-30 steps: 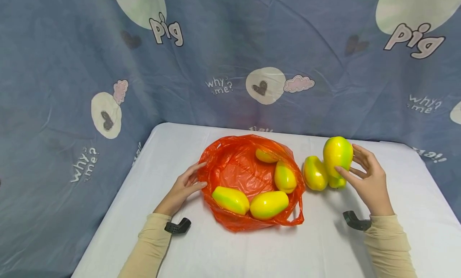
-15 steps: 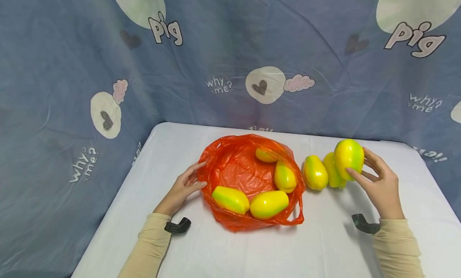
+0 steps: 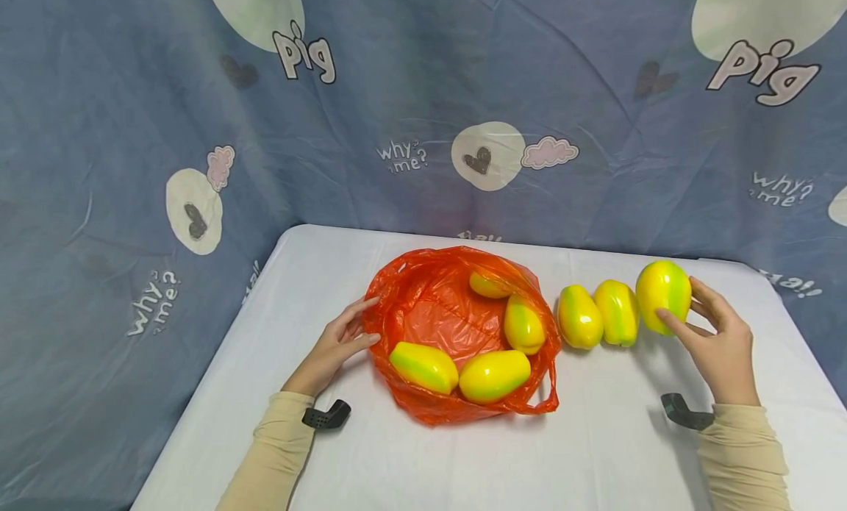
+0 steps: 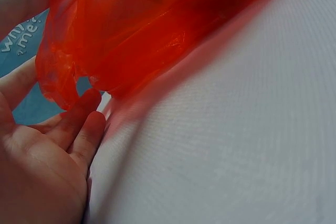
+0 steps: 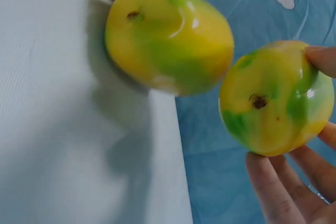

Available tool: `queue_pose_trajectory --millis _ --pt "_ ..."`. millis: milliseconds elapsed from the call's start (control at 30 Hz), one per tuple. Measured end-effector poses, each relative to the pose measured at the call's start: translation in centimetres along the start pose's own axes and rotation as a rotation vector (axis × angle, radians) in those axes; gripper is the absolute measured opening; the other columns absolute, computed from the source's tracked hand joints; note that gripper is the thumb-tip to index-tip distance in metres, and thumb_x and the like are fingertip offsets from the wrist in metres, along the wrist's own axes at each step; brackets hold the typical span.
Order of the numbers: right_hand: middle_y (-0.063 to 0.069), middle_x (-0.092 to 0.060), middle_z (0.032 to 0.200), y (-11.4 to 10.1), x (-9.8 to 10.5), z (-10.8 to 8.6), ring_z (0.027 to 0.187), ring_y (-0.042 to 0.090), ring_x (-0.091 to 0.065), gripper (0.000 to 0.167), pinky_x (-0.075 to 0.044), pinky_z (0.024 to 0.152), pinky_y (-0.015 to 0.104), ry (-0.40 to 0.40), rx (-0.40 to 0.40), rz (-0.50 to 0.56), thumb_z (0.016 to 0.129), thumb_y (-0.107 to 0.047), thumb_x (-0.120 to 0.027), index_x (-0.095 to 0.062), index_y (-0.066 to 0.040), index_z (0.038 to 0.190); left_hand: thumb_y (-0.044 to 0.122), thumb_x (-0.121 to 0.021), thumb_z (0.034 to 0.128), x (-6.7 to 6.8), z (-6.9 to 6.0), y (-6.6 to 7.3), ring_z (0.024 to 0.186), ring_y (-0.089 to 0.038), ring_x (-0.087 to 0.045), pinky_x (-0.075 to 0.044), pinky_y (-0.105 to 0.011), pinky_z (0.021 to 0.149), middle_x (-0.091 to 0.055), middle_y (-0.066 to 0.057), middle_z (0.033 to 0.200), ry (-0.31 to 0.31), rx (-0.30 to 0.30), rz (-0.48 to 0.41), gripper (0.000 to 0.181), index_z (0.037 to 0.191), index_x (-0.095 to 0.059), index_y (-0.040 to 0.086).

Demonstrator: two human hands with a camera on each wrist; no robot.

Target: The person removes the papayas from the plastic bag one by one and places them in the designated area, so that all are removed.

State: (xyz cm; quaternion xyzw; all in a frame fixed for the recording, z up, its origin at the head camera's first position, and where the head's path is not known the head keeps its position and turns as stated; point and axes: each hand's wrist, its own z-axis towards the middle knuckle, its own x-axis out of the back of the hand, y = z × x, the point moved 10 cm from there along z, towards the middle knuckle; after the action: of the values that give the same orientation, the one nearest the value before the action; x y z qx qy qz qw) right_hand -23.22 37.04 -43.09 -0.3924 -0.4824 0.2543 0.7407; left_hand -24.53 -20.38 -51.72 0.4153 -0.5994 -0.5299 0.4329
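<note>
My right hand (image 3: 721, 342) grips a glossy yellow-green papaya (image 3: 664, 298) by its side, thumb in front and fingers behind, above the right of the table. In the right wrist view, this held papaya (image 5: 275, 100) shows a dark spot on its end. Two more papayas stand in a row to its left, one near (image 3: 617, 312) and one farther (image 3: 580, 317). My left hand (image 3: 331, 353) touches the left side of a red plastic bag (image 3: 450, 312) with loosely spread fingers; the left wrist view shows them against the thin film (image 4: 131, 51).
Inside the wide-mouthed bag lie several papayas, including a front-left one (image 3: 425, 367) and a front-right one (image 3: 495, 376). A bag handle (image 3: 545, 404) hangs at front right. The white-covered table (image 3: 516, 467) meets a printed blue curtain (image 3: 397, 92) behind.
My right hand has carried its papaya to the right and slightly toward me, uncovering the middle papaya of the row. The left hand and bag have stayed put.
</note>
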Motion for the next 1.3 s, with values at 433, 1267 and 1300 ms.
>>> queue_pose_trajectory --millis 433,1267,1300 --pt "0.014 -0.049 0.159 2.0 0.0 0.0 0.117 -0.014 -0.048 0.074 -0.042 0.081 -0.005 -0.065 -0.052 -0.118 0.093 -0.03 -0.078 -0.044 -0.014 0.157 0.017 -0.071 0.0975 -0.1 -0.1 0.1 0.158 -0.024 -0.028 -0.036 -0.008 0.113 -0.028 0.003 0.17 -0.001 0.004 0.014 0.061 0.153 -0.049 0.026" --pt "0.024 -0.04 0.162 4.4 -2.3 0.2 0.137 0.053 -0.047 0.08 -0.053 0.102 0.056 -0.234 -0.086 -0.254 0.099 -0.046 -0.066 -0.033 -0.008 0.161 0.018 -0.071 0.0974 0.0 -0.1 0.1 0.159 -0.024 -0.027 -0.036 -0.01 0.114 -0.029 0.004 0.169 0.0 0.007 0.011 0.06 0.153 -0.049 0.026" --pt "0.024 -0.039 0.162 4.5 -2.3 0.2 0.137 0.054 -0.047 0.08 -0.05 0.104 0.06 -0.239 -0.088 -0.251 0.099 -0.046 -0.065 -0.032 -0.008 0.161 0.018 -0.071 0.0974 0.0 -0.1 0.1 0.159 -0.024 -0.027 -0.036 -0.01 0.113 -0.029 0.004 0.169 0.001 0.009 0.012 0.06 0.153 -0.049 0.027"
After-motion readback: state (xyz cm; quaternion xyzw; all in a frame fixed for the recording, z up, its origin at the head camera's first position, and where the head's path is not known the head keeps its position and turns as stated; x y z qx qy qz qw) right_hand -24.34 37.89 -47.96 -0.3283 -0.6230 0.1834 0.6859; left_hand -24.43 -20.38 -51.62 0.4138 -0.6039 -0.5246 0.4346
